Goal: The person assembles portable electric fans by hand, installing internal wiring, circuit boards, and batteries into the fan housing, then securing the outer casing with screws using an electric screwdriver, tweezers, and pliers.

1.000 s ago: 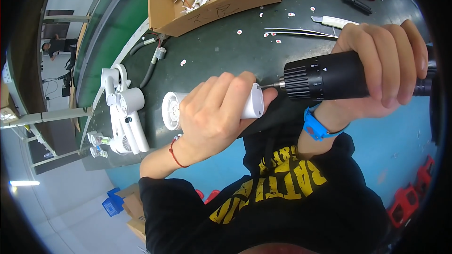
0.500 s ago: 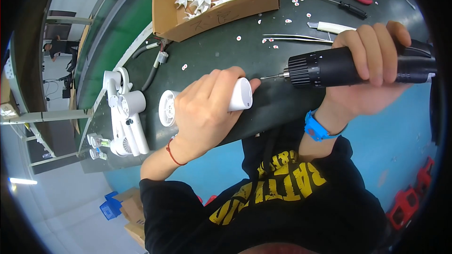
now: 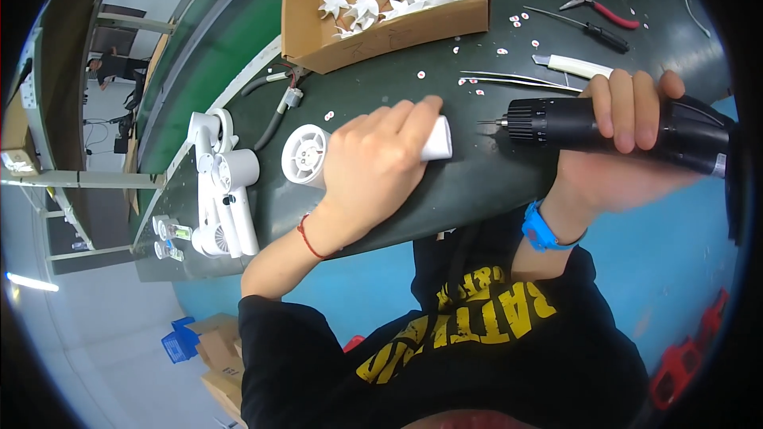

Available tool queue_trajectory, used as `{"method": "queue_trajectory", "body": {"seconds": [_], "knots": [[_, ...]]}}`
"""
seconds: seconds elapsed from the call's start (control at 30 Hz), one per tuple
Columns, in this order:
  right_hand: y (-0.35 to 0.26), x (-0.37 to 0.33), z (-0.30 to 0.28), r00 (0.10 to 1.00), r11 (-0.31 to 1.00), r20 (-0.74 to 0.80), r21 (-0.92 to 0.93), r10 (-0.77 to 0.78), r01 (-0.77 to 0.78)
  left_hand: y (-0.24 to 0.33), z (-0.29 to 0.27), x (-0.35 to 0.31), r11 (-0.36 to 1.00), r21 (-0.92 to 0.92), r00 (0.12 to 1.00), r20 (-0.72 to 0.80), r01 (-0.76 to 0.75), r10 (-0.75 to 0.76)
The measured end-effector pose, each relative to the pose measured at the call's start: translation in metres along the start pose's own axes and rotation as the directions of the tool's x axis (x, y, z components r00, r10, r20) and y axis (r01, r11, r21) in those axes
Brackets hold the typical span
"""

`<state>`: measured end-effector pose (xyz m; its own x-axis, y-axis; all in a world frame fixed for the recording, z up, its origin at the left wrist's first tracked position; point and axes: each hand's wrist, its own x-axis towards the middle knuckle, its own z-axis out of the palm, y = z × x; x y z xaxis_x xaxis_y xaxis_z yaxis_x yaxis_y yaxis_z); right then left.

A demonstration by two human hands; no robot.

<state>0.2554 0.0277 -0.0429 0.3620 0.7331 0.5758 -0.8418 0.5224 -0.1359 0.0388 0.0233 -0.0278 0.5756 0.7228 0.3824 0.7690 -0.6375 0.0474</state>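
My left hand (image 3: pixel 375 160) is wrapped round a white handheld fan (image 3: pixel 304 156). Its round, spoked head sticks out to the left of my fingers, and the handle's end shows on the right. My right hand (image 3: pixel 628 131) grips a black electric screwdriver (image 3: pixel 548 121), held level with its thin bit pointing left toward the handle end. A gap separates the bit tip from the fan. Beyond the screwdriver, metal tweezers (image 3: pixel 509 79) and a white utility knife (image 3: pixel 568 65) lie on the dark green bench (image 3: pixel 381 214).
A cardboard box (image 3: pixel 381 46) at the back holds white fan blades and small motors. Pliers (image 3: pixel 592 1) and a black-handled screwdriver (image 3: pixel 596 32) lie at the far right. White fan bodies (image 3: pixel 230 206) are grouped at left, by a dark cable (image 3: pixel 274 121).
My left hand has turned the fan so its spoked face shows more and the handle's end less. The screwdriver's bit now stands farther from the handle. The whole view has shifted slightly.
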Motion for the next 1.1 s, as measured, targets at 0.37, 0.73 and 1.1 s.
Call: {"method": "queue_trajectory", "body": {"seconds": [0.37,0.73,1.1], "knots": [[0.01,-0.002,0.012,0.995,0.97,-0.047,0.234,0.085,-0.072,0.006,0.001,0.001,1.0,0.008,0.991,-0.134,0.029,-0.027],[0.008,-0.003,0.013,0.993,0.957,-0.053,0.276,0.109,-0.091,0.008,0.001,0.0,1.0,0.017,0.986,-0.163,0.019,-0.016],[0.006,-0.001,0.009,0.994,0.951,-0.056,0.302,0.095,-0.073,0.007,-0.001,0.001,0.999,0.017,0.988,-0.155,0.032,-0.029]]}}
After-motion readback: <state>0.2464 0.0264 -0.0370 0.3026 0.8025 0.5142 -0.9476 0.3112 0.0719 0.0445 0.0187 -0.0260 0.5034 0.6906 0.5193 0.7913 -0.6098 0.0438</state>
